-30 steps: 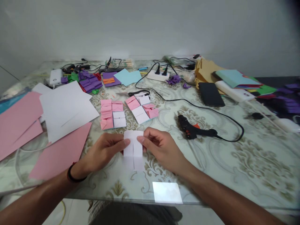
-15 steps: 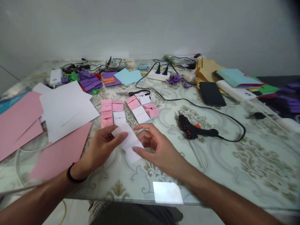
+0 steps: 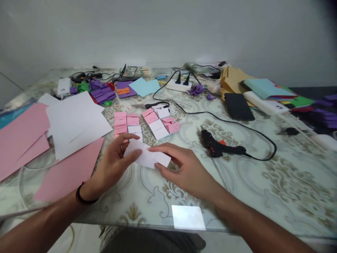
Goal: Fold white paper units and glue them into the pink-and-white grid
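A small piece of white paper (image 3: 147, 156) is held above the table between my two hands. My left hand (image 3: 118, 160) pinches its left end, thumb on top. At the right end, my right hand (image 3: 181, 168) grips it between thumb and fingers. Just beyond the hands lie folded pink and white paper pieces (image 3: 127, 123), partly hidden by my left fingers. To their right sits a pink and white checkered paper patch (image 3: 158, 123). A small white paper rectangle (image 3: 188, 217) lies near the table's front edge.
A black glue gun (image 3: 219, 144) with its cord rests right of my hands. Scissors (image 3: 156, 105) lie behind the folded pieces. Large white sheets (image 3: 76, 123) and pink sheets (image 3: 21, 137) cover the left side. Farther back are a power strip (image 3: 179, 85) and a black phone (image 3: 239, 106).
My right hand has closed its fingers on the right end of the white paper, which has swung up to a flatter, more sideways angle. My left hand keeps its hold.
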A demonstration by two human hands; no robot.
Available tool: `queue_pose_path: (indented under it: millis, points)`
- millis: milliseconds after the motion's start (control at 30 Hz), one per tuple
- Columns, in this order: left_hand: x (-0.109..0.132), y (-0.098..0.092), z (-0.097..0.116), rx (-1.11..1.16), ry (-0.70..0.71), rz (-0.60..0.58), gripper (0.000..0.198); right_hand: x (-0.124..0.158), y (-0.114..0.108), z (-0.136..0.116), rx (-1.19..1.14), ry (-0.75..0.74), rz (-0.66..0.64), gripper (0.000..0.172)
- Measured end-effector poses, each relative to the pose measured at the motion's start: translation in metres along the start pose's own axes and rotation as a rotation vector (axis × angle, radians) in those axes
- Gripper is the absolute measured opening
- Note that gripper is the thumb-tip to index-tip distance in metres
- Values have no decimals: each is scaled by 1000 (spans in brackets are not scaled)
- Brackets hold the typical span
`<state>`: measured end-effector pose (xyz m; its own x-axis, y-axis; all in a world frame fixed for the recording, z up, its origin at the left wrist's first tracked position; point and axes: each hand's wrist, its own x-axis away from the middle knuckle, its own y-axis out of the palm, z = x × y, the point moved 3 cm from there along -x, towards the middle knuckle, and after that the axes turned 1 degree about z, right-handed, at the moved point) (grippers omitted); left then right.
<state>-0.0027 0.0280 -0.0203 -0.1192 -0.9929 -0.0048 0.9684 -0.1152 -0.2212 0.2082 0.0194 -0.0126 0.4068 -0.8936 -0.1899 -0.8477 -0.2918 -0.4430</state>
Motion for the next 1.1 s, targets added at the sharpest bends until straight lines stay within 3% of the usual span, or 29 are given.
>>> queue_pose_path:
  millis: [300,533,733,900,1100]
  points:
    - [1,4,-4,48,-112,-120,25,0,-3,-1,91,-74,79,17]
    - [2,1,-7,-17,-6,-99,19,-2,-1,4,151,-94,3,29]
    - [4,2,-5,-31,0,-165,21,-1,0,3,162,-136,-9,17]
    - [7,7,1,-225,101,-239,16,0,4,8,174,-84,-50,21]
    - [12,12,9,-437,325,-183,17,-2,4,8,101,-40,33,16]
